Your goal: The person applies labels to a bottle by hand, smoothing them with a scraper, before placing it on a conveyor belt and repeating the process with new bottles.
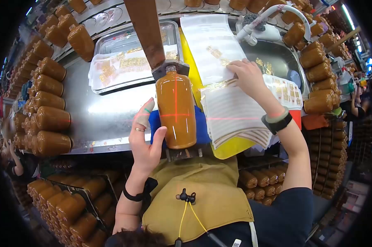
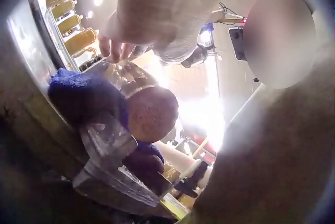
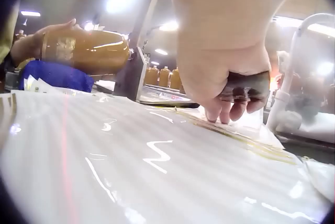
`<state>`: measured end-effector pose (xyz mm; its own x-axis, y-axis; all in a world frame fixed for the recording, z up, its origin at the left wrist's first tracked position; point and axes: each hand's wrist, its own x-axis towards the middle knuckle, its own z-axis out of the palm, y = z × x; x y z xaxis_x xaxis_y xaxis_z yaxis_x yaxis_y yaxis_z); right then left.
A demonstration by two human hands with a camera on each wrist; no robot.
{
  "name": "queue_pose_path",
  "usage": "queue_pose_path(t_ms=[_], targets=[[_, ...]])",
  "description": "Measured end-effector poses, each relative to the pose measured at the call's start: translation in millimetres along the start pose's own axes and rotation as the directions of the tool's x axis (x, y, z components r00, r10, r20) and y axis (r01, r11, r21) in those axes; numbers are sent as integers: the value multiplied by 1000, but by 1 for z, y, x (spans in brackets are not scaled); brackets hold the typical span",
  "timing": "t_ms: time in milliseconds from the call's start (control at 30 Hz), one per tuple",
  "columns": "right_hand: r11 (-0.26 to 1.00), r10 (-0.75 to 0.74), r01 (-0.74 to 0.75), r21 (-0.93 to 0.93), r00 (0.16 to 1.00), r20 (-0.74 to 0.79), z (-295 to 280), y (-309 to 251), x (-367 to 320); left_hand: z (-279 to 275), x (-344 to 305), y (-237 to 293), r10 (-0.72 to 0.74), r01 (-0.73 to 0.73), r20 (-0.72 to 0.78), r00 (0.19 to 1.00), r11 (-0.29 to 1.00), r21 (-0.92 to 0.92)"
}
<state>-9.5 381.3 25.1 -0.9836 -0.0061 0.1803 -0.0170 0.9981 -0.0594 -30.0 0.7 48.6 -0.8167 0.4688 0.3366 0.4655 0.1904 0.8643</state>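
A brown glazed bottle (image 1: 175,111) lies in a holder on blue cloth (image 1: 155,123), its neck at a metal bracket, red laser lines crossing it. My left hand (image 1: 144,133) is beside the bottle's left side, fingers extended and thumb apart; whether it touches the bottle is unclear. With its fingertips down, my right hand (image 1: 248,78) touches the white sheets at the upper end of a fanned stack (image 1: 231,111). In the right wrist view the right hand's fingers (image 3: 225,111) meet the sheet edges. Gold lettering shows on a sheet (image 1: 202,41) above.
A metal tray (image 1: 99,88) with gold-printed sheets stands back left. At the back right are a sink (image 1: 276,55) and white faucet (image 1: 272,12). Brown bottles (image 1: 54,119) line the left side, with more at right and below. A brown post (image 1: 142,29) rises above the bracket.
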Motion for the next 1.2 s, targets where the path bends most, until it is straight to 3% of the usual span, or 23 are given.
queue_pose_path(t_ms=[100,167,200,233,300,367,433,467,500,567,600,633,700,833,900,967,1033,1100,1133,1200], targets=[[998,56,-55,-35,998,23,-2,16,-8,2,1,-3,-47,46,11,999,998,53],[983,175,-170,-68,981,88,-4,32,-3,7,3,-3,-14,14,25,1000,1000,18],[946,323,-325,-1,940,111,-2,40,5,8,2,-5,-15,15,27,1000,1000,14],[945,325,-327,-3,939,113,-2,47,12,7,1,-8,-10,10,38,999,1000,-16],[835,529,-529,153,847,40,0,59,26,6,0,-7,-6,8,46,999,999,-43],[852,515,-512,113,857,-2,12,88,33,0,0,0,-17,34,132,991,992,-125],[744,501,-609,274,780,375,15,112,40,-1,-6,5,-5,11,130,992,999,-43],[713,458,-592,376,799,390,34,139,39,0,-11,8,9,-14,134,991,999,35],[703,506,-630,329,769,390,13,123,39,1,-18,6,-16,10,136,991,999,49],[800,566,-588,121,806,173,15,126,33,11,-24,-6,-104,106,102,989,994,-16],[784,597,-609,124,793,121,15,127,33,15,-25,-8,-189,191,86,978,982,-14],[790,589,-597,138,802,99,3,113,33,15,-25,-11,-81,76,55,995,993,95],[806,523,-508,304,852,34,-22,75,25,17,-26,-20,41,-45,39,998,991,124],[835,442,-370,408,892,-96,-55,-7,8,18,-21,-3,-20,20,-44,999,1000,-2],[830,327,-183,526,925,-195,-61,-40,-3,16,-19,-7,-46,45,26,999,999,24],[767,350,-217,603,931,-109,-71,-74,-12,14,-21,-11,-57,56,60,997,998,28],[737,284,-145,660,953,-108,-79,-105,-20,11,-22,-13,-69,66,88,994,997,34],[500,253,-174,848,966,48,-90,-130,-24,9,-22,-13,-16,-2,124,992,990,143],[499,255,-175,849,966,49,-93,-142,-23,9,-23,-14,-17,-1,126,992,990,144],[130,165,-265,956,956,242,-96,-161,-20,12,-24,-17,-86,81,119,989,996,46]])
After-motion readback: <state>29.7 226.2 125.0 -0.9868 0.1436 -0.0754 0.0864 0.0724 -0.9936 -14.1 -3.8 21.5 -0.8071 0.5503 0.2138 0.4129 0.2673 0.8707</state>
